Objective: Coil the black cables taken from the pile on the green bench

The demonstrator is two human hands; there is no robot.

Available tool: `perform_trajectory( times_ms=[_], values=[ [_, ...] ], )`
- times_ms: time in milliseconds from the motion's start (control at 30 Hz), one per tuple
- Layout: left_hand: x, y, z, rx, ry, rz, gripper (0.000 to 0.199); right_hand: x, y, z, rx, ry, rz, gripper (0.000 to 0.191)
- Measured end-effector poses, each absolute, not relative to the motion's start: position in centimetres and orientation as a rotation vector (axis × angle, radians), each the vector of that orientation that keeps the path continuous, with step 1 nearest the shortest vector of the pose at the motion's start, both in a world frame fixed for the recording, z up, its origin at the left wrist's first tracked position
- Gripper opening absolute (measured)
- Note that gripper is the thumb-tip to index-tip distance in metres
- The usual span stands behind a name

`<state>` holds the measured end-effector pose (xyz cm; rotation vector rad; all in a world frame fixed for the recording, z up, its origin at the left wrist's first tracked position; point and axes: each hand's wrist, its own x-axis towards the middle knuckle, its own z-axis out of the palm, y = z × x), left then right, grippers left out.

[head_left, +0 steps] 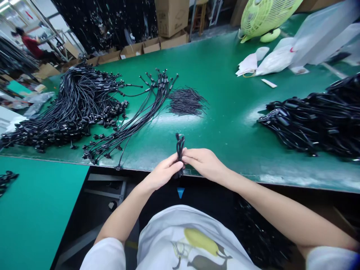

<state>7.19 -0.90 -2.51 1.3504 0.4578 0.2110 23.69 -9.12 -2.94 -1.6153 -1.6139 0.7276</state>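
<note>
Working right at the near edge of the green table point(225, 97), with a dark drop just below the wrists and a second, paler table point(42, 210) at lower left, across that same gap. Hemmed in on the left by a big heap of black cables point(75, 97) and a looser bunch of cables point(144, 117), on the right by a heap of coiled cables point(317, 123). Open for moving between the hands and that right-hand heap, and again behind a flat pile of thin black ties point(187, 101), up to the far edge. Crowded at far right by a lime-green fan point(267, 18) and white bags point(277, 60).

Printed in dark marks on the tall carton point(173, 18) at the back, too small to read.

Holding a folded black cable point(180, 144) straight in front of the body, at the near edge; cannot tell whether touching the table. Pointing lengthwise away from the white shirt point(157, 232), roughly square to the edge. Clamped between thumb and fingers of the left hand point(164, 170); met on its right side by close-drawn fingertips of the right hand point(205, 161), though cannot tell whether pinched there.
</note>
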Motion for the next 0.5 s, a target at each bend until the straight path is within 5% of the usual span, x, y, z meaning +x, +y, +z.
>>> perform_trajectory(
  times_ms=[167, 367, 500],
  values=[
    [7.3, -1.2, -2.4, 1.815, 0.552, 0.308, 0.037, 23.7, -9.4, -3.7, -1.542, -1.358, 1.075, 0.046],
    [7.9, -0.6, -2.9, 1.992, 0.692, 0.334, 0.025, 23.7, -11.3, 0.0, -1.858, -1.854, -0.220, 0.036],
    [8.0, -0.7, -2.5, 1.877, 0.547, 0.256, 0.023, 24.9, -9.9, -0.7, -1.710, -2.249, -0.487, 0.041]
  ],
)
